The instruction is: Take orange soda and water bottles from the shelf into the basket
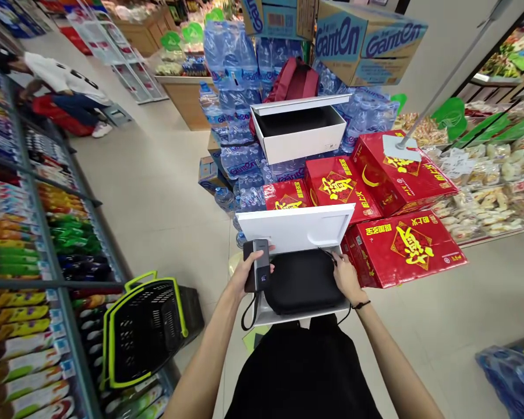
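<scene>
Left grip (240, 276): around power bank (262, 266), left of black case (305, 282) | Right grip (346, 276): contents unclear | Handling: likely dense, rigid; grasp edges

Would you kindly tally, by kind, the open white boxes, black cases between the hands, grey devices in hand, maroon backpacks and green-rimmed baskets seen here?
Open white boxes: 2
Black case between the hands: 1
Grey device in the left hand: 1
Maroon backpack: 1
Green-rimmed basket: 1
Total: 6
</scene>
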A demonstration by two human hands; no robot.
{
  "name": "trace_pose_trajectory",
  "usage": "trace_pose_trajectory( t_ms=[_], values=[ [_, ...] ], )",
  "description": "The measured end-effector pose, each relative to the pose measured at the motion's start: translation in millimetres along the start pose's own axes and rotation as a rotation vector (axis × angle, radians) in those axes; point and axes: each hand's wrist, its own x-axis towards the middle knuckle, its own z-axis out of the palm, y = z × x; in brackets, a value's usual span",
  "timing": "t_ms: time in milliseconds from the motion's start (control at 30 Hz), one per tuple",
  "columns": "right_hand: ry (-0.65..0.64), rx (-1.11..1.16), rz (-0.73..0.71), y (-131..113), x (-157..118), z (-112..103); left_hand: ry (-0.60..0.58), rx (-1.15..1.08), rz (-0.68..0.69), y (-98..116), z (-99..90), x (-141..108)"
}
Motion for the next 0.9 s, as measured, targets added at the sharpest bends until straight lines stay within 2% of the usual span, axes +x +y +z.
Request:
trace_pose_trajectory(
  t_ms=[167, 400, 667, 800, 900],
  values=[
    [-0.149, 0.001, -0.073, 7.7, 25.3, -11.6, 0.052, 0.090, -0.087, 13.4, -0.4, -0.9],
    [-0.226, 0.169, -0.063, 12.1, 41.6, -17.1, 0.123, 0.355, -0.285, 16.1, -19.4, 11.7],
    [-0.233, 0.284, -0.063, 10.3, 49.7, -17.1, -0.043, 0.561, -0.539, 8.9, -32.4, 41.1],
    [-0.274, 0.291, -0.001, 15.5, 47.5, -22.9, -0.089, 0.612, -0.523, 3.5, -30.7, 42.6],
    [-0.290, 0.328, 0.028, 15.6, 41.0, -31.0, -0.086, 0.641, -0.479, 10.9, -29.5, 33.4]
  ],
)
